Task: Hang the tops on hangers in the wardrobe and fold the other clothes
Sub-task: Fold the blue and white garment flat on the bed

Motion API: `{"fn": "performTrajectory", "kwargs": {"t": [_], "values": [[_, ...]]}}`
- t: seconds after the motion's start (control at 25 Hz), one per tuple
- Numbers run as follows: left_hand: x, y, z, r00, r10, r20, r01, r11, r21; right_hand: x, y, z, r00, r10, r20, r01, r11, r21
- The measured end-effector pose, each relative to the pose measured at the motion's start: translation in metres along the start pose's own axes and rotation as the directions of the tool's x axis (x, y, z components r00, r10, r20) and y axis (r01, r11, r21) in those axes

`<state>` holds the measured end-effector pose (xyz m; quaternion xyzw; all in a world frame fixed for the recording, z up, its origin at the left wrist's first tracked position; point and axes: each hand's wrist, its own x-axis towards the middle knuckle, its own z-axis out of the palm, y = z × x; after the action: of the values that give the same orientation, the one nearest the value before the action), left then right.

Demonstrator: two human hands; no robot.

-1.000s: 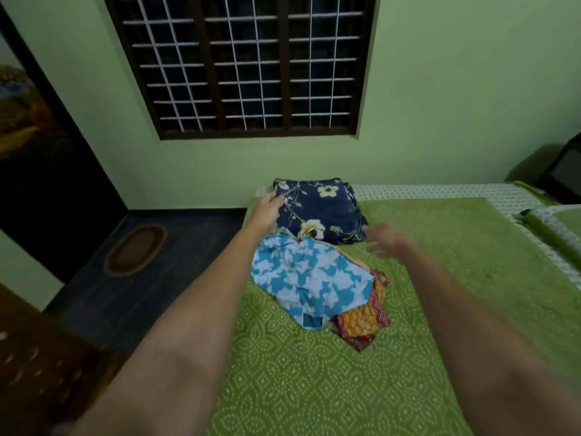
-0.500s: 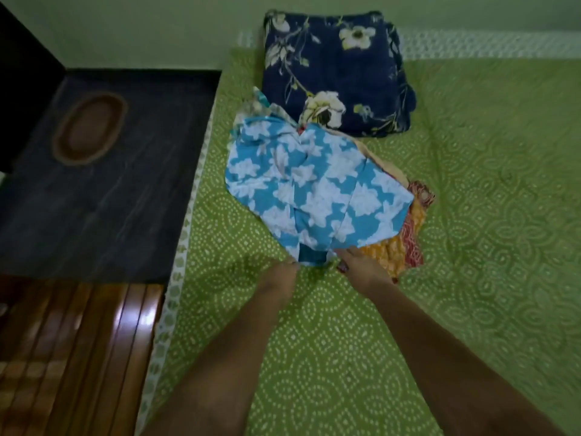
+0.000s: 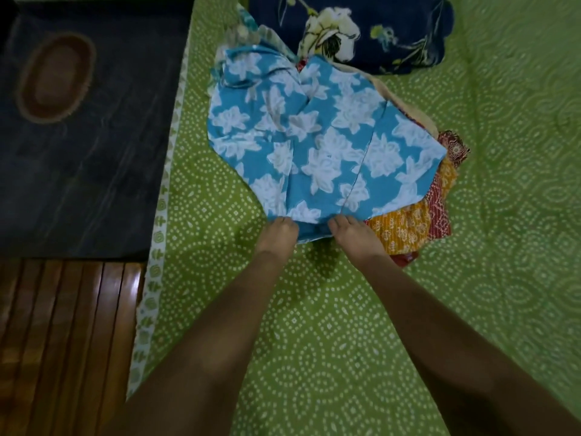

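Head view shows your left hand (image 3: 278, 236) and right hand (image 3: 355, 236) side by side, fingers curled over the near hem of the blue flowered garment (image 3: 314, 136). It lies on top of the orange and red clothes (image 3: 405, 228), on the green bedspread (image 3: 314, 325). Lift it with both hands evenly, so the pile below stays in place.

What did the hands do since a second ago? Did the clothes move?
Both hands came back from near the dark blue flowered pillow to the near edge of the blue flowered garment. The left hand and right hand now pinch that edge. The garment remains on top of the orange and red clothes, and the pile and pillow stayed put on the green bedspread.
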<state>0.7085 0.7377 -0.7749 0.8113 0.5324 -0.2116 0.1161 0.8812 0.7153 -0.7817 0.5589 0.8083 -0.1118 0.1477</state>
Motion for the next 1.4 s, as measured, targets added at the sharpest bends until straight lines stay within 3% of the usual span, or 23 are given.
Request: {"fn": "performTrajectory", "kwargs": {"t": [0.16,0.24,0.32,0.4,0.52,0.64,0.68,0.8,0.92,1.0,1.04,1.16,1.24,1.32,1.4], "values": [[-0.052,-0.014,-0.048,0.996,-0.017,0.086,0.022,0.998,-0.057,-0.027,-0.015,-0.073,0.999,0.034,-0.014,-0.033,0.999,0.009],[-0.083,-0.017,-0.082,0.985,-0.035,0.17,0.053,0.994,-0.1,-0.041,-0.018,-0.119,0.999,0.014,-0.037,-0.017,0.998,-0.057],[-0.116,-0.023,-0.13,0.986,-0.016,0.165,0.039,0.99,-0.137,-0.061,-0.019,-0.17,0.998,0.005,-0.068,-0.016,0.987,-0.161],[-0.16,-0.033,-0.198,0.996,-0.019,0.085,0.032,0.987,-0.159,-0.088,-0.018,-0.227,0.993,0.033,-0.112,-0.054,0.979,-0.197],[-0.227,-0.054,-0.308,0.986,-0.13,-0.106,0.116,0.985,-0.132,-0.134,-0.023,-0.331,0.986,0.085,-0.147,-0.074,0.994,0.081],[-0.297,-0.071,-0.4,0.878,-0.319,-0.357,0.274,0.946,-0.172,-0.179,-0.05,-0.45,0.962,0.025,-0.27,0.04,0.971,0.234],[-0.314,-0.073,-0.423,0.846,-0.329,-0.42,0.266,0.943,-0.202,-0.194,-0.064,-0.485,0.95,0.004,-0.313,0.087,0.957,0.275],[-0.357,-0.065,-0.466,0.9,-0.145,-0.411,-0.075,0.877,-0.474,-0.229,-0.103,-0.554,0.903,-0.019,-0.429,0.19,0.914,0.358],[-0.389,-0.065,-0.481,0.899,-0.088,-0.429,-0.142,0.869,-0.474,-0.255,-0.116,-0.558,0.89,0.024,-0.455,0.248,0.812,0.528],[-0.405,-0.081,-0.482,0.876,-0.071,-0.476,-0.177,0.872,-0.456,-0.271,-0.117,-0.533,0.948,-0.005,-0.318,0.235,0.685,0.69],[-0.416,-0.089,-0.484,0.858,-0.048,-0.511,-0.228,0.857,-0.462,-0.273,-0.118,-0.514,0.973,-0.023,-0.23,0.185,0.676,0.713],[-0.443,-0.11,-0.489,0.798,-0.049,-0.6,-0.339,0.787,-0.516,-0.266,-0.131,-0.456,0.998,0.036,-0.059,-0.001,0.864,0.503],[-0.452,-0.135,-0.493,0.799,-0.08,-0.596,-0.334,0.765,-0.55,-0.264,-0.138,-0.434,0.993,0.112,-0.048,-0.065,0.821,0.567],[-0.459,-0.17,-0.499,0.898,-0.108,-0.427,-0.118,0.875,-0.469,-0.273,-0.141,-0.438,0.98,0.167,-0.107,-0.03,0.658,0.752],[-0.463,-0.194,-0.505,0.957,-0.234,-0.169,0.211,0.967,-0.146,-0.277,-0.146,-0.465,0.962,0.211,-0.171,0.024,0.56,0.828]]}}
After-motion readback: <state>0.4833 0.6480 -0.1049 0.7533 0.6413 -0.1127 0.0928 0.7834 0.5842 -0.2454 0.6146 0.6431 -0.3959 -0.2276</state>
